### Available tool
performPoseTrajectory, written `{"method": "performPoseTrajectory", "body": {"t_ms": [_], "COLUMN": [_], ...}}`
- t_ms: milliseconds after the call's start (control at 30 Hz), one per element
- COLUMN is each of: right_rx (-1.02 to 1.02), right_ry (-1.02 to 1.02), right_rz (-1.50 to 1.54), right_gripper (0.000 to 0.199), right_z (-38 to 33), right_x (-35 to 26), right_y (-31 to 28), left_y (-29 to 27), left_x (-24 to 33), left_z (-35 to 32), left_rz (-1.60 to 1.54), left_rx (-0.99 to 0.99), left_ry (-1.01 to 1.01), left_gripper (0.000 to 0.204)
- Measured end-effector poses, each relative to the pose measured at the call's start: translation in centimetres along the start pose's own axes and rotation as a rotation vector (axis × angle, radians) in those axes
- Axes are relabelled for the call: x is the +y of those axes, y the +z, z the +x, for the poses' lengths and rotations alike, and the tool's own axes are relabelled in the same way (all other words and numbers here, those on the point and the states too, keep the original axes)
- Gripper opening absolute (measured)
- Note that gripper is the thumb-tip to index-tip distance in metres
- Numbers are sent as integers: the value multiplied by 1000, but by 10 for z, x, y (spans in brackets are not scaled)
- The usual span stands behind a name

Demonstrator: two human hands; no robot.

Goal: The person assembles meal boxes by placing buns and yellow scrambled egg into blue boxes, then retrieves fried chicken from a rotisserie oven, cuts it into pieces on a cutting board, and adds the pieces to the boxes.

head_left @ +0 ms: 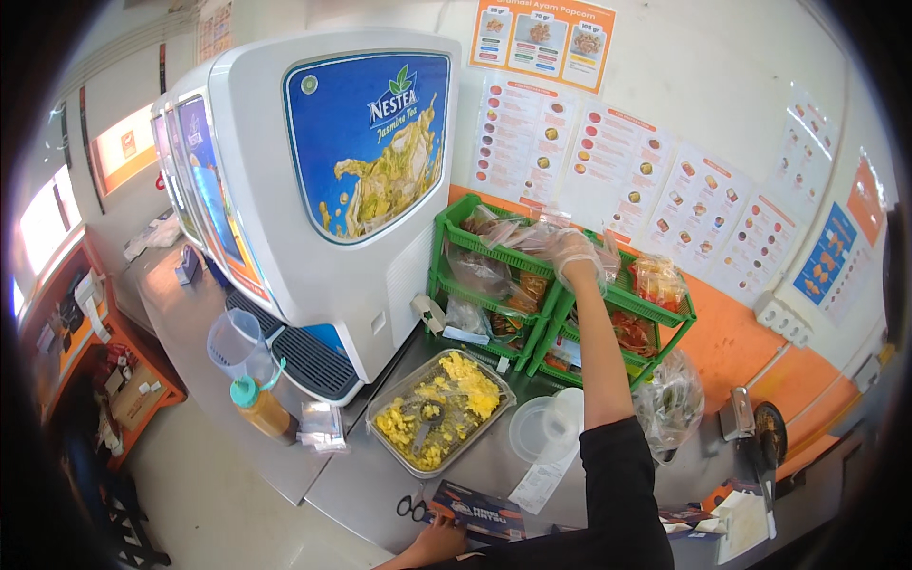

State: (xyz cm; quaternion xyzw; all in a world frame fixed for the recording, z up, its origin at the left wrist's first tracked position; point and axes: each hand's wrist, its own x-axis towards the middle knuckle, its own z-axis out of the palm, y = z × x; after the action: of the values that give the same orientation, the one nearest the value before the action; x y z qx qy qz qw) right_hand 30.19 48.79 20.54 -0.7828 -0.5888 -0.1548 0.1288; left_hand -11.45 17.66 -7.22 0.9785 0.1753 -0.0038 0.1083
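Two hands are at work, well apart: the left hand lies spread flat on a dark printed box at the near edge of the bench, just beside black scissors, and nothing looks packed into that box yet. Past it sit a clear lidded tub, seemingly empty, and a foil tray of yellow crumbly food with a scoop lying in it, partly used by the look of it. A knotted bag of greens sits to the right. Farther back, the gloved right hand reaches up into the green rack, fingers curled over a clear packet in the top basket; the grip looks closed, so I judge the fetching is underway, filling still to come. Lower baskets hold more clear packets of reddish and brown snacks.
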Motion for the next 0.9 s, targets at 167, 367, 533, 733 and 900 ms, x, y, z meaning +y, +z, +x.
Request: {"method": "performPoseTrajectory", "body": {"t_ms": [167, 367, 533, 733, 900], "right_rx": [179, 440, 347, 229, -300], "right_ry": [154, 316, 385, 342, 772], "right_rz": [289, 657, 902, 1235, 1598], "right_gripper": [36, 38, 30, 27, 25], "right_z": [-19, -39, -93, -267, -444], "right_x": [-40, -7, -55, -72, -81], "right_y": [-12, -22, -107, -133, -142], "left_y": [-167, -263, -299, -272, -195], "left_x": [-82, -149, -141, -53, 12], "left_z": [-25, 118, 214, 189, 87], "left_rz": [-943, -1049, -930, -1148, -1216], "left_rx": [-545, 105, 961, 838, 93], "left_ry": [399, 392, 135, 336, 464], "left_gripper": [42, 41, 57, 27, 22]}}
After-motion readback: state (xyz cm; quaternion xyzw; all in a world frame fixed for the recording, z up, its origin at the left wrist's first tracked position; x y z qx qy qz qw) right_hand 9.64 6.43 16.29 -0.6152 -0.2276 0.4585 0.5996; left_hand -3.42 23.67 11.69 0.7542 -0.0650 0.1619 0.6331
